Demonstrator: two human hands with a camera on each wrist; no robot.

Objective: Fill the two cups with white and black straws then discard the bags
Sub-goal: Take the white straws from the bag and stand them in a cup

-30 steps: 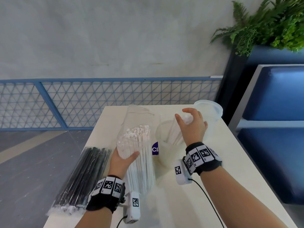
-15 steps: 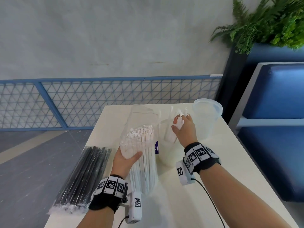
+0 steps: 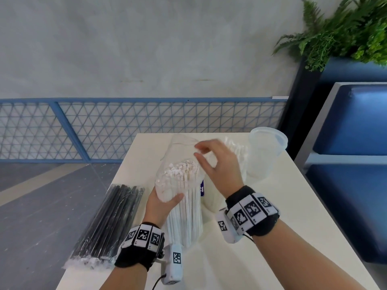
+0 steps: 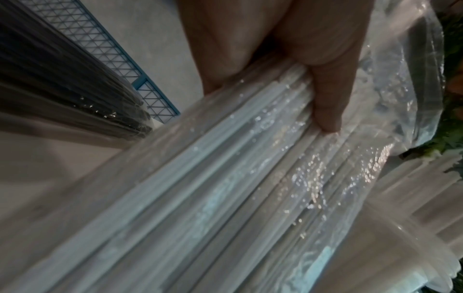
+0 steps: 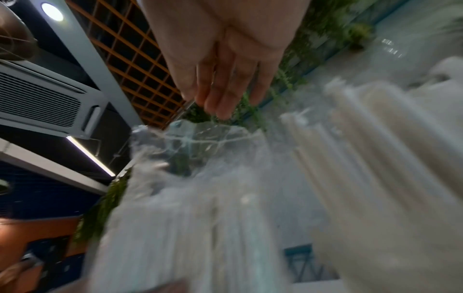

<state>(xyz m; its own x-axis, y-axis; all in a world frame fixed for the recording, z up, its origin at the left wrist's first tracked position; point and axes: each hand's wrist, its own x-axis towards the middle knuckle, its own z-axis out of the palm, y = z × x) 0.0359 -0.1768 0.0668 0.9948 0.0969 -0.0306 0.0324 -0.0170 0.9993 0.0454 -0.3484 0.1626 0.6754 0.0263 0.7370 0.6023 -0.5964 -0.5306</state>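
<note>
Clear-plastic bag of white straws (image 3: pixel 184 197) gripped upright by left hand (image 3: pixel 162 206); right hand (image 3: pixel 217 162), emptied and relaxed, moved back from cup (image 3: pixel 234 164) for another batch.

Free: I see bare white tabletop (image 3: pixel 272 237) lower right of frame | Blocked: clear bag of black straws (image 3: pixel 109 222) at left edge; empty translucent plastic cup (image 3: pixel 265 155) upper right
</note>
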